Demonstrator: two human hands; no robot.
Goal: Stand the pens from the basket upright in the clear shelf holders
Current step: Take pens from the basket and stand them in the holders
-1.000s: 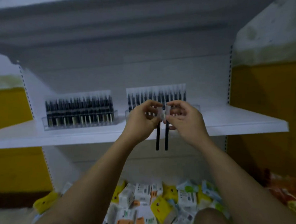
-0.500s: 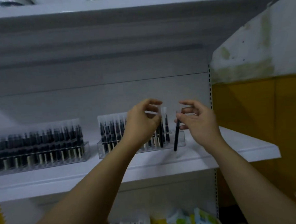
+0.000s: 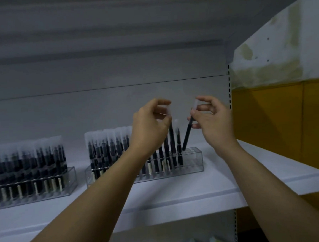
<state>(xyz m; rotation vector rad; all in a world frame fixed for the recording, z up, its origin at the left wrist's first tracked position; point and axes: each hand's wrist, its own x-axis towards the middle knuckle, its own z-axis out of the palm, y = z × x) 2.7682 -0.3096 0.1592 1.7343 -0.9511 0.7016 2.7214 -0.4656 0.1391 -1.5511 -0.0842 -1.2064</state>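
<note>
Seating two pens in the clear holder (image 3: 194,161) on the shelf (image 3: 250,175).
From the head view, our left hand (image 3: 151,125) pinches the upright pen (image 3: 172,138) by its cap, standing it among the filled rows. Our right hand (image 3: 212,121) pinches the tilted pen (image 3: 188,134), its tip at an open hole near the holder's free end. We should straighten the tilted pen over its hole before pressing down, taking care not to knock its neighbours.

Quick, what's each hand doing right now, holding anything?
Left hand: pinching an upright pen by its cap.
Right hand: pinching a tilted pen, tip at the clear holder.
</note>
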